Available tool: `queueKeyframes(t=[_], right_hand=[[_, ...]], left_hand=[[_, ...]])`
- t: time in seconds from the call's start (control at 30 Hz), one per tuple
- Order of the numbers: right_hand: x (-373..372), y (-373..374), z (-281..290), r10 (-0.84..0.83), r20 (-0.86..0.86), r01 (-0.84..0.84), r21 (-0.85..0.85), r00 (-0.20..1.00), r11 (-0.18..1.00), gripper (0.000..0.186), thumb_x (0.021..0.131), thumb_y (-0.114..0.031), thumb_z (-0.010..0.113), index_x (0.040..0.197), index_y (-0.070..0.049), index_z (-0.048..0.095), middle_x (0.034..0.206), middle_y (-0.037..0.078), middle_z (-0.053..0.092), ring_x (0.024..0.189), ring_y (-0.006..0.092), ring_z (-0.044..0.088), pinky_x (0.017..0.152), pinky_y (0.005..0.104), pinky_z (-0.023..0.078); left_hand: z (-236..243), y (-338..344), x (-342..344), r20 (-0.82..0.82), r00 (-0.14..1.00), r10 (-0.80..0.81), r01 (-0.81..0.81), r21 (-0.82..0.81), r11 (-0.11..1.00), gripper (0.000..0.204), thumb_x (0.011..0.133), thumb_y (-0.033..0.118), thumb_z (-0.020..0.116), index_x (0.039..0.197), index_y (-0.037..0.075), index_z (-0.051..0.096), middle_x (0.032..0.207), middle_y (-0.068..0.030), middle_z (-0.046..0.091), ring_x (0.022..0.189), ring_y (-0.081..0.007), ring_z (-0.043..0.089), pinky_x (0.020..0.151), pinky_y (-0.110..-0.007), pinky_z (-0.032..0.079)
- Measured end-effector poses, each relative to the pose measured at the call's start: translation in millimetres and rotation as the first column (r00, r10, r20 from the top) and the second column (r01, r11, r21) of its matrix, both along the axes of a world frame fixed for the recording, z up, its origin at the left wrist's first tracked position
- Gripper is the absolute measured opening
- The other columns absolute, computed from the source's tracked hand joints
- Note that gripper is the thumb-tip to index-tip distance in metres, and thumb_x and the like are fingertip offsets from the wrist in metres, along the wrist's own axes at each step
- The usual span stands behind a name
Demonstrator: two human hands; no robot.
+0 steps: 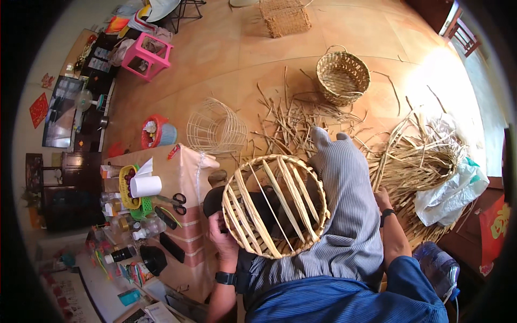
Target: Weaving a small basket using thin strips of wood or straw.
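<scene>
A round woven basket piece (272,206) rests on my lap, tilted toward me. Its braided rim is crossed by several pale flat strips and one thin strand, with wide gaps between them. My left hand (222,238) is closed around the left side of that rim. Off to the right of my knee, my right hand (382,199) is at the near edge of a large bundle of dried stalks (412,161). Its fingers look curled on the stalks, though partly hidden. Grey striped cloth (347,188) covers my legs.
Loose stalk pieces (291,118) litter the floor ahead. Beyond them stand a finished woven basket (343,78) and an open wire frame (215,129). A table (188,231) at left carries scissors (175,203) and a paper roll (146,186). A plastic bag (449,196) lies against the bundle.
</scene>
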State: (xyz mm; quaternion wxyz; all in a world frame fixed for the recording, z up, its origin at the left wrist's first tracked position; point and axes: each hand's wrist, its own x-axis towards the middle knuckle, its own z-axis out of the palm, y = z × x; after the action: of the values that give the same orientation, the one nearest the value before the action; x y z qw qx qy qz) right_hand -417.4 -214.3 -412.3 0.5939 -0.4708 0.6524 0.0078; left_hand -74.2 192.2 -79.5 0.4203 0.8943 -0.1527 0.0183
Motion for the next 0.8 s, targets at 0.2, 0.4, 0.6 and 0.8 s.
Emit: queueKeyframes(t=[0.2, 0.4, 0.6, 0.8], right_hand=[[-27, -7, -83, -0.161, 0.18, 0.104, 0.289, 0.97, 0.952, 0.068, 0.105, -0.013, 0.064, 0.162, 0.0, 0.03, 0.112, 0.024, 0.07, 0.085, 0.0316, 0.075, 0.074, 0.0455, 0.064], [-116, -54, -199, 0.025, 0.244, -0.06, 0.138, 0.969, 0.989, 0.056, 0.104, -0.013, 0.065, 0.152, -0.004, 0.037, 0.133, 0.021, 0.061, 0.102, 0.0345, 0.071, 0.084, 0.0488, 0.06], [-32, 6, -156, -0.206, 0.22, 0.112, 0.377, 0.954, 0.92, 0.049, 0.101, -0.012, 0.07, 0.145, -0.002, 0.049, 0.12, 0.018, 0.066, 0.097, 0.0321, 0.07, 0.081, 0.0461, 0.059], [-30, -21, -114, 0.165, 0.3, -0.174, 0.003, 0.94, 0.985, 0.018, 0.103, -0.015, 0.07, 0.114, -0.001, 0.071, 0.09, 0.007, 0.066, 0.066, 0.0189, 0.058, 0.058, 0.034, 0.048]], left_hand=[[7, -3, -2, -0.007, 1.0, -0.001, 0.001, 0.061, 0.998, 0.04, 0.089, 0.02, 0.084, 0.119, 0.002, 0.065, 0.1, -0.0108, 0.077, 0.089, -0.0218, 0.076, 0.081, -0.035, 0.06], [-6, -9, 2, -0.056, 0.998, -0.004, 0.003, -0.014, 1.0, 0.037, 0.089, 0.021, 0.084, 0.116, 0.002, 0.066, 0.098, -0.011, 0.076, 0.088, -0.0226, 0.077, 0.081, -0.035, 0.06], [18, -5, -3, 0.031, 0.999, 0.017, -0.023, 0.183, 0.983, 0.035, 0.087, 0.015, 0.083, 0.115, 0.002, 0.066, 0.095, -0.0127, 0.077, 0.086, -0.0249, 0.078, 0.08, -0.037, 0.06], [14, -6, -5, 0.013, 1.0, 0.015, -0.016, 0.119, 0.993, 0.034, 0.087, 0.014, 0.083, 0.115, 0.002, 0.066, 0.096, -0.0128, 0.077, 0.087, -0.0238, 0.077, 0.08, -0.036, 0.06]])
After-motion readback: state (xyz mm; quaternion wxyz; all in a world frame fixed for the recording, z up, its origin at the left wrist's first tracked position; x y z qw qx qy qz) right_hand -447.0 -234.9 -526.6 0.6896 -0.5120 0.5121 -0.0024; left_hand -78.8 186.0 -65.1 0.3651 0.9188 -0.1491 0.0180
